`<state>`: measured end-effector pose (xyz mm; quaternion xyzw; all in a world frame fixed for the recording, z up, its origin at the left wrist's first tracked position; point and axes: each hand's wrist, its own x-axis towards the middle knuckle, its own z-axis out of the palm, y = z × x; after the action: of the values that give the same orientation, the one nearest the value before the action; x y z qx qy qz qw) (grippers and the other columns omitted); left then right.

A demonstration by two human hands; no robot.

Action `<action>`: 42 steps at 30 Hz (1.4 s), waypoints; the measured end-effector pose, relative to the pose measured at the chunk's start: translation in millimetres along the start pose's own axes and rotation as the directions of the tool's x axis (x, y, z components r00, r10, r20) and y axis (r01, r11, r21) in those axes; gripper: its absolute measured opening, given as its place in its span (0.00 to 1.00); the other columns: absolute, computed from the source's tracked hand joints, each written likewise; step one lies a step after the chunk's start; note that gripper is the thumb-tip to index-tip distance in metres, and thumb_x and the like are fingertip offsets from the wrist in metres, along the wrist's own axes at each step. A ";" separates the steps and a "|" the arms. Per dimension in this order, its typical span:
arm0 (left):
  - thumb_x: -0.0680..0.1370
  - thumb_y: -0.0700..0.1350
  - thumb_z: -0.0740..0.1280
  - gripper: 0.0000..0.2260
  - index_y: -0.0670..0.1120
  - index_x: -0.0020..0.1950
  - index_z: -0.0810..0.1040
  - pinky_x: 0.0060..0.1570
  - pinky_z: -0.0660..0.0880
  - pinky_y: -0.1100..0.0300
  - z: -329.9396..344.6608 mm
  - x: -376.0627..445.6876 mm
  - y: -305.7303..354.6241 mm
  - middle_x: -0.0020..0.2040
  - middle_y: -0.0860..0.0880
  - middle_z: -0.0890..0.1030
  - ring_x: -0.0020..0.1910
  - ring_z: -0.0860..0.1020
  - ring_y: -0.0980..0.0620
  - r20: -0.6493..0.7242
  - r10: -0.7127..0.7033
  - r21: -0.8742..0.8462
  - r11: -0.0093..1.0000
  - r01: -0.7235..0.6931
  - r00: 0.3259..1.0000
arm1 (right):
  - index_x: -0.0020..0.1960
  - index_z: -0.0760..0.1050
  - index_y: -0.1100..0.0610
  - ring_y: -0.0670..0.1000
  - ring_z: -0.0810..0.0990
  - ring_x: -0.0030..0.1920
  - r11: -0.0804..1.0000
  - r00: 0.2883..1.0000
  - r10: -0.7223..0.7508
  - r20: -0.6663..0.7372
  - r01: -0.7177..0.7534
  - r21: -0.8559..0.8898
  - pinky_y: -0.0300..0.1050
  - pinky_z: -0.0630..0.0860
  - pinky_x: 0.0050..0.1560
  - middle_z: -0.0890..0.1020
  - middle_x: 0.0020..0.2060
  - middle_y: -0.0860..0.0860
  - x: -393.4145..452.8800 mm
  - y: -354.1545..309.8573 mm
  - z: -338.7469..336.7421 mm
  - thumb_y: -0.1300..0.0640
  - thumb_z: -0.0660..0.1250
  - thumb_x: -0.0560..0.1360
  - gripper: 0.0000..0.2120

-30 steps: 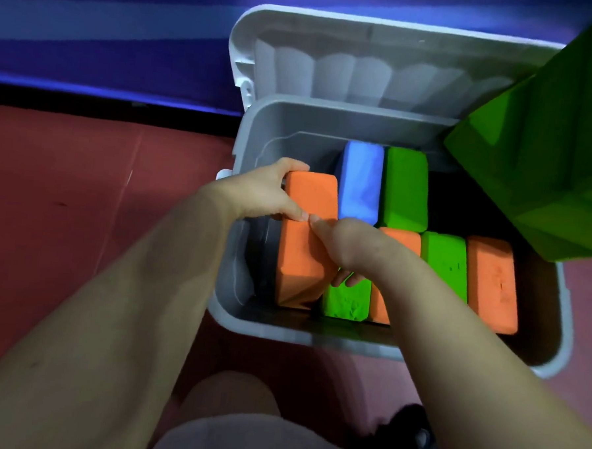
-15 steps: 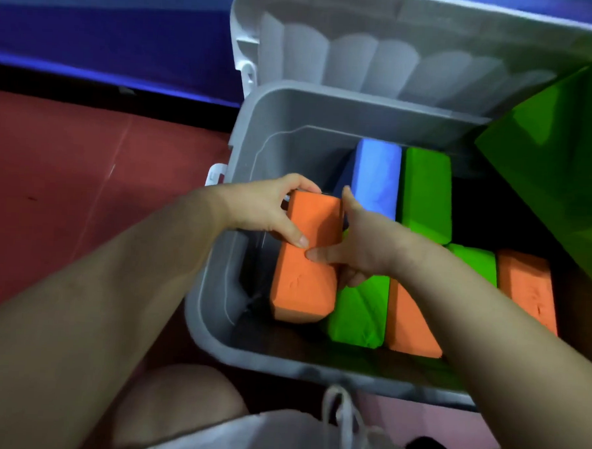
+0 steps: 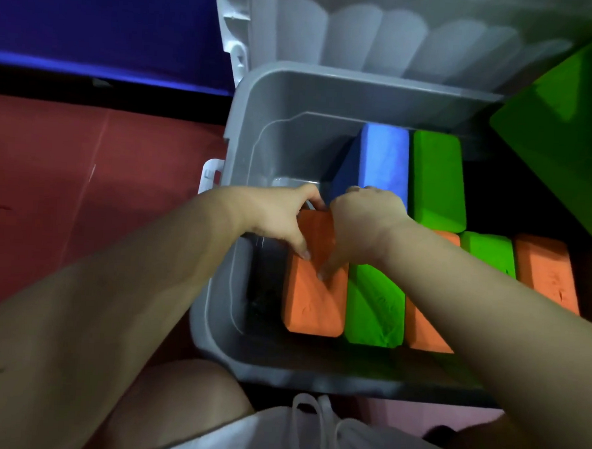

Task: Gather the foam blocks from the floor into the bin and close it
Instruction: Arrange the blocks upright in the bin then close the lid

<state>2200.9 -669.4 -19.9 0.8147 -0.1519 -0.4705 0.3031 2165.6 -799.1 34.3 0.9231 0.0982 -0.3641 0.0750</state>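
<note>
Seating an orange foam block (image 3: 313, 294) at the bin's (image 3: 222, 289) left end: left hand (image 3: 281, 220) and right hand (image 3: 359, 227) both curled over its far end. Probably light, soft, dentable; best held by the long sides, beside green block (image 3: 374, 307).

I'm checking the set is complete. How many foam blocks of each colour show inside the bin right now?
Orange: 3, at the near left, near middle and near right
Green: 3, at the near left, near right and far row
Blue: 1
Total: 7 in the bin
</note>
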 end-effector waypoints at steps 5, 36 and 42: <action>0.67 0.41 0.77 0.32 0.50 0.65 0.64 0.30 0.74 0.67 -0.4 -0.4 8.9 0.55 0.47 0.78 0.39 0.77 0.53 0.007 -0.002 0.080 0.997 0.001 1.000 | 0.67 0.69 0.53 0.57 0.66 0.64 0.996 0.999 0.002 -0.045 -0.006 -0.089 0.53 0.62 0.67 0.69 0.61 0.56 2.2 5.9 5.6 0.29 0.72 0.57 0.46; 0.63 0.61 0.75 0.48 0.50 0.77 0.55 0.68 0.64 0.57 -13.7 -54.9 363.0 0.74 0.47 0.64 0.72 0.65 0.48 -0.275 0.377 0.619 0.773 -0.137 0.885 | 0.75 0.57 0.46 0.57 0.56 0.75 0.828 0.700 0.516 -0.494 -0.260 0.497 0.63 0.51 0.73 0.60 0.74 0.55 -225.5 238.1 -82.6 0.39 0.77 0.58 0.50; 0.59 0.61 0.78 0.63 0.49 0.77 0.35 0.71 0.62 0.55 8.3 -24.7 384.9 0.78 0.46 0.57 0.74 0.63 0.48 -0.189 0.170 0.581 0.813 -0.029 0.967 | 0.77 0.42 0.44 0.59 0.54 0.76 0.671 0.827 0.520 -0.215 -0.239 0.702 0.57 0.60 0.72 0.41 0.77 0.56 -229.2 282.5 -55.6 0.39 0.79 0.53 0.64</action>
<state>2195.6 -955.5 238.7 0.9081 -0.2927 -0.2876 0.0837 2104.9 -1090.4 250.9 0.9434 -0.2194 -0.1550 -0.1945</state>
